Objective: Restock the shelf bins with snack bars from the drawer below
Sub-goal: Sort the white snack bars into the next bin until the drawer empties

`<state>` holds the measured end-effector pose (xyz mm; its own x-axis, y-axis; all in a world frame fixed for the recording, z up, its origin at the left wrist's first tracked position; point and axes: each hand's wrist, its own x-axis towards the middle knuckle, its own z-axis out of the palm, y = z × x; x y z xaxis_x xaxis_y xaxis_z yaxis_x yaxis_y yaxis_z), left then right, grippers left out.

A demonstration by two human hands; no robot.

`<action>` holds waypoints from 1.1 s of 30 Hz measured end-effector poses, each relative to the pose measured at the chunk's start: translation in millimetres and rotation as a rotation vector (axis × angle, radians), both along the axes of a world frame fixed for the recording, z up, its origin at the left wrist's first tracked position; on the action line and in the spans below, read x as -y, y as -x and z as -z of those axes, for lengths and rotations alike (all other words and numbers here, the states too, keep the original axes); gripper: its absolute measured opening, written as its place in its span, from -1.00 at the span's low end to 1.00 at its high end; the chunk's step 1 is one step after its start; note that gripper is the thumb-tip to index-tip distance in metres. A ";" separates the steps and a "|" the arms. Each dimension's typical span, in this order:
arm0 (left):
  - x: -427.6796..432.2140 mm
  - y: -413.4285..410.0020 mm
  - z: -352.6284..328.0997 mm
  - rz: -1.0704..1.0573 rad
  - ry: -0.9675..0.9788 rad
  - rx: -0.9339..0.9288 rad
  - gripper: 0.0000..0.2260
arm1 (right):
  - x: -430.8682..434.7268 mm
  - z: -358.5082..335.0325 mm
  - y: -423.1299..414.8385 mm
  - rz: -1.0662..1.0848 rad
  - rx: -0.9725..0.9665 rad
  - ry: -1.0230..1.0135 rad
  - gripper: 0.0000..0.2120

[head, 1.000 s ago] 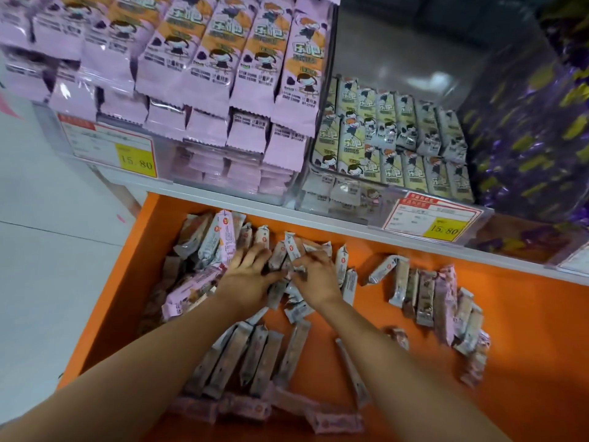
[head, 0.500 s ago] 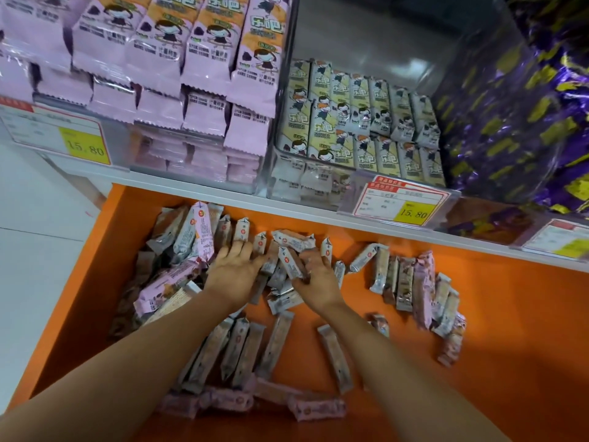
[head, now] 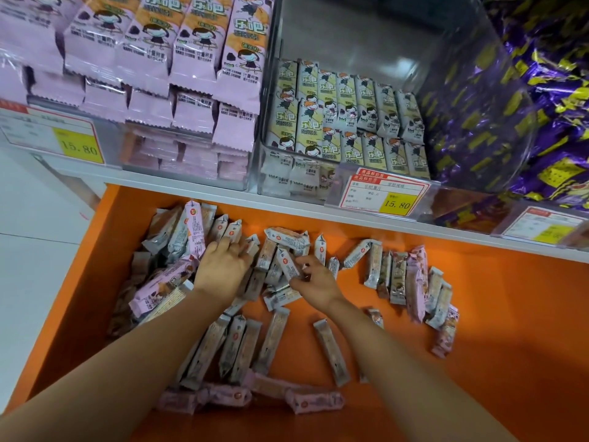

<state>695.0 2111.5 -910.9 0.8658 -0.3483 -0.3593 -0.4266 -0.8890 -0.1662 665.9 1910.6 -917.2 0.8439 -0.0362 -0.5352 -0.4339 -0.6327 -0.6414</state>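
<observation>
Loose silver and pink foil-wrapped snack bars (head: 242,342) are lying in the open orange drawer (head: 478,346) at centre frame. The right hand (head: 315,282) is pinching one silver-wrapped bar (head: 287,261). The left hand (head: 223,269) is resting palm-down on the pile, fingers together and their tips partly hidden. The clear plastic shelf bins (head: 269,186) are sitting above, with their tops cut off.

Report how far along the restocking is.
Done: the left bin is piled high with pink packets. In hand: the right hand pinches one bar; the left hand rests on the pile. Left: the middle bin is bare at the back, and many bars lie in the drawer.
</observation>
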 end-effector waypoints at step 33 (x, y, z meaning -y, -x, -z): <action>-14.6 60.8 -116.0 -0.944 1.602 -0.809 -0.90 | -42.2 -110.2 55.1 0.084 0.143 -0.450 -0.45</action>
